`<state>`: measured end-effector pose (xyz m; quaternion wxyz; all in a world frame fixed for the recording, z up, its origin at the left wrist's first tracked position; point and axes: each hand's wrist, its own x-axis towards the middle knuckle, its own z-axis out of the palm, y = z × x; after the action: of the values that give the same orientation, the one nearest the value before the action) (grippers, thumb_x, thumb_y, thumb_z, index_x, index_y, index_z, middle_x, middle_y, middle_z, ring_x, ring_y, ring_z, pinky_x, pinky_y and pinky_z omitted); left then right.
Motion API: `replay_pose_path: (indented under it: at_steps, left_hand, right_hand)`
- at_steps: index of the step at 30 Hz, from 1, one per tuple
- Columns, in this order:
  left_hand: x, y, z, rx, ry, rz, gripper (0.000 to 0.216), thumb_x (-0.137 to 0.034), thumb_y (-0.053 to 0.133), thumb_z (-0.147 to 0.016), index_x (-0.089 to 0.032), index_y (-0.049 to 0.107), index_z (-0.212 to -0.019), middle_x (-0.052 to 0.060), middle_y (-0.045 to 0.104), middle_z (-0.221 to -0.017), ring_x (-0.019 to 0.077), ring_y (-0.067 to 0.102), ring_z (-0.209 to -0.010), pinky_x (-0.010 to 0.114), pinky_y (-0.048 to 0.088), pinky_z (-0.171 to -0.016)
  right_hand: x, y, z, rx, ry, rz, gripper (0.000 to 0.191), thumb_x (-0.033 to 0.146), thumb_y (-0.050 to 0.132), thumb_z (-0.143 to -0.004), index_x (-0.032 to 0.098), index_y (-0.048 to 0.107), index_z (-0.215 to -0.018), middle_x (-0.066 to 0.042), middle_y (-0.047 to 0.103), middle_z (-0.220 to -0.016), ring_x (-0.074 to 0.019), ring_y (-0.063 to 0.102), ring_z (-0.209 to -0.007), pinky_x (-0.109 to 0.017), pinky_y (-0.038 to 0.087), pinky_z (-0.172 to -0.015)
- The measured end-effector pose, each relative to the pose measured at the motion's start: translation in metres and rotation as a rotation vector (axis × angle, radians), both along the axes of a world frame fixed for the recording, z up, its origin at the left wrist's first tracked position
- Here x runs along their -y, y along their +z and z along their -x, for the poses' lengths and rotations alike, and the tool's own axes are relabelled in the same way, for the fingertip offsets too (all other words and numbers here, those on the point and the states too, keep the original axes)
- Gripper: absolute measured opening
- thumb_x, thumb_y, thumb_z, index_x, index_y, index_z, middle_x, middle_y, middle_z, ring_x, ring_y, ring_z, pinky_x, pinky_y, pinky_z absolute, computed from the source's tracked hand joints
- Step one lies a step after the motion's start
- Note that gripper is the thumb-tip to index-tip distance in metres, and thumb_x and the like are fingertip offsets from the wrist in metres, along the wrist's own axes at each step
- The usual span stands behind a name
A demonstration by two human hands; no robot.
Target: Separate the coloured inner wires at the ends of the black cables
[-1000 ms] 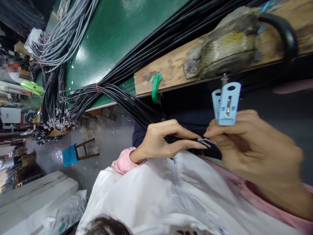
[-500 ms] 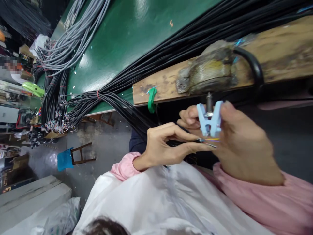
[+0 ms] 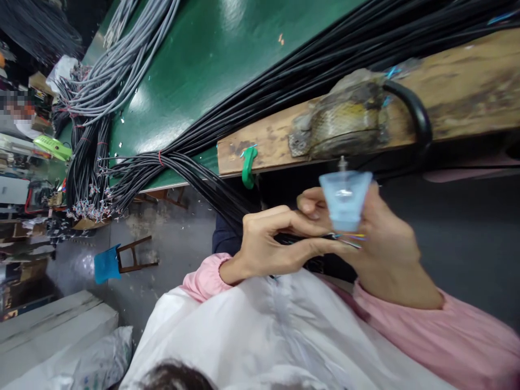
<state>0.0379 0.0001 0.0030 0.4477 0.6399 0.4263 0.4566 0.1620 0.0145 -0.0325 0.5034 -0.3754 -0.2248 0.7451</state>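
My left hand [image 3: 280,238] pinches a cable end between thumb and fingers. Thin coloured wires [image 3: 355,237] stick out from its fingertips, just below a light blue plastic clip [image 3: 346,200]. The clip is smeared by motion on a metal shaft [image 3: 342,163] under a tape-wrapped lump [image 3: 345,122], which looks like a small motor. Around the clip curls my right hand [image 3: 388,244], with curled fingertips on the left side and the thumb on the right. The clip partly hides this hand; I cannot see firm contact between them.
A wooden beam [image 3: 459,89] carries the lump and a green clip [image 3: 249,167]. Long black cables [image 3: 260,100] run over the green table [image 3: 203,65], tied with a red band. Grey cables [image 3: 134,59] lie further left. A blue stool [image 3: 108,265] stands on the floor.
The blue clip, sharp with two splayed arms before, is now a blurred cone, as if spinning. My right hand has shifted slightly left; my left hand keeps its pinch.
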Motion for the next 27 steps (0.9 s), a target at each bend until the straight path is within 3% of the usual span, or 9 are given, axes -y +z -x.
replay_pose_path:
  at_steps: [5,9,11,13,16,19,22,24,27]
  left_hand:
    - [0.003,-0.008,0.005,-0.01,-0.051,-0.225,0.043,-0.051,0.074,-0.078,-0.012,0.067,-0.062,0.002,0.065,-0.059,0.0049,0.056,-0.052,0.016,0.044,-0.051]
    - [0.003,-0.011,0.019,-0.113,-0.209,-0.289,0.04,-0.048,0.068,-0.085,-0.009,0.07,-0.074,0.005,0.068,-0.069,0.0072,0.061,-0.062,0.017,0.051,-0.061]
    - [-0.001,-0.003,0.033,-0.245,-0.391,-0.243,0.045,-0.051,0.059,-0.089,-0.009,0.073,-0.087,0.009,0.072,-0.083,0.0105,0.067,-0.077,0.02,0.055,-0.074]
    - [-0.01,0.013,0.048,-0.362,-0.459,-0.254,0.048,-0.052,0.053,-0.092,-0.01,0.073,-0.101,0.01,0.073,-0.093,0.0124,0.069,-0.088,0.022,0.056,-0.083]
    - [-0.036,0.042,0.069,-0.416,-0.233,-0.446,0.032,-0.04,0.06,-0.092,-0.013,0.073,-0.103,0.007,0.074,-0.094,0.0113,0.069,-0.087,0.021,0.054,-0.083]
    - [-0.079,0.063,0.081,-0.564,0.052,-0.617,0.025,-0.033,0.065,-0.091,-0.015,0.073,-0.107,0.007,0.073,-0.103,0.0136,0.066,-0.1,0.025,0.05,-0.095]
    - [-0.125,0.068,0.083,-0.866,0.248,-0.5,0.055,-0.037,0.08,-0.076,-0.015,0.067,-0.124,0.013,0.066,-0.125,0.0246,0.059,-0.12,0.035,0.045,-0.105]
    - [-0.146,0.067,0.08,-0.971,0.295,-0.36,0.038,-0.033,0.078,-0.079,-0.016,0.073,-0.112,0.011,0.072,-0.111,0.0239,0.064,-0.107,0.034,0.048,-0.096]
    - [-0.162,0.067,0.075,-0.92,0.394,-0.35,0.013,-0.025,0.072,-0.082,-0.02,0.076,-0.094,0.006,0.075,-0.093,0.0201,0.068,-0.088,0.03,0.049,-0.085]
  right_hand:
    - [0.014,-0.018,-0.006,0.081,-0.129,0.004,0.059,0.079,0.077,-0.051,0.025,0.065,-0.069,-0.001,0.052,-0.06,-0.0131,0.048,-0.05,-0.026,0.041,-0.044]
    - [0.024,-0.032,-0.003,0.164,-0.164,-0.056,0.044,0.067,0.075,-0.068,0.026,0.066,-0.079,-0.004,0.067,-0.082,-0.0169,0.064,-0.076,-0.03,0.055,-0.073]
    - [0.026,-0.038,0.001,0.211,-0.111,-0.117,0.041,0.064,0.07,-0.075,0.026,0.067,-0.091,-0.007,0.07,-0.104,-0.0204,0.067,-0.098,-0.034,0.055,-0.088]
    - [0.027,-0.043,0.006,0.249,-0.011,-0.202,0.052,0.068,0.067,-0.076,0.026,0.066,-0.106,-0.011,0.067,-0.12,-0.0246,0.064,-0.114,-0.039,0.054,-0.097]
    - [0.028,-0.048,0.017,0.334,0.196,-0.341,0.078,0.067,0.076,-0.065,0.024,0.059,-0.128,-0.014,0.059,-0.136,-0.0309,0.059,-0.124,-0.047,0.053,-0.1]
    - [0.034,-0.053,0.031,0.482,0.379,-0.453,0.087,0.059,0.074,-0.072,0.021,0.048,-0.145,-0.016,0.046,-0.15,-0.0322,0.05,-0.135,-0.053,0.043,-0.112]
    - [0.041,-0.057,0.045,0.557,0.446,-0.514,0.079,0.056,0.063,-0.082,0.017,0.045,-0.149,-0.016,0.043,-0.152,-0.0304,0.041,-0.142,-0.051,0.032,-0.12]
    - [0.044,-0.058,0.05,0.577,0.468,-0.545,0.075,0.055,0.056,-0.087,0.016,0.044,-0.15,-0.015,0.044,-0.151,-0.0293,0.042,-0.142,-0.05,0.033,-0.12]
    - [0.045,-0.058,0.056,0.581,0.469,-0.578,0.067,0.052,0.049,-0.091,0.017,0.046,-0.148,-0.014,0.047,-0.149,-0.0275,0.046,-0.139,-0.048,0.037,-0.118]
